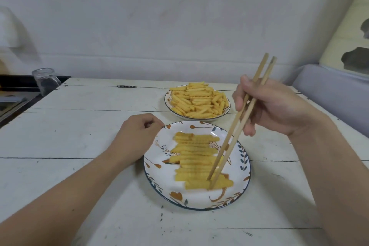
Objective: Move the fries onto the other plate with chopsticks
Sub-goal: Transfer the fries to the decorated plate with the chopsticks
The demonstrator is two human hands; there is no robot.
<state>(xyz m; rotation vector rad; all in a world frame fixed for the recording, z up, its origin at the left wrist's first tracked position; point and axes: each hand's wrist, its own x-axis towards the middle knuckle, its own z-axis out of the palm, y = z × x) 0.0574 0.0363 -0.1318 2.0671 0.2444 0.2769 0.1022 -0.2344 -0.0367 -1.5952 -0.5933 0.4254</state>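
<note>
On the near plate (159,191), chopsticks (237,126) in the right hand's (279,110) pinching grip are touching the nearest of the lined-up fries (196,158). The left hand (137,136), loosely curled, is resting beside its rim. Toward the counter's (79,126) far edge, the far plate (225,112) is holding piled fries (199,100).

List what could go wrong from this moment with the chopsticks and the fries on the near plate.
1. The chopsticks have their tips at the nearest fry; pressing may push it toward the floral plate rim, or nudge the neat row of fries out of line.
2. The left hand only sits at the rim; the plate might slide.
3. The right hand grips high, so tip control may be weak.
</note>
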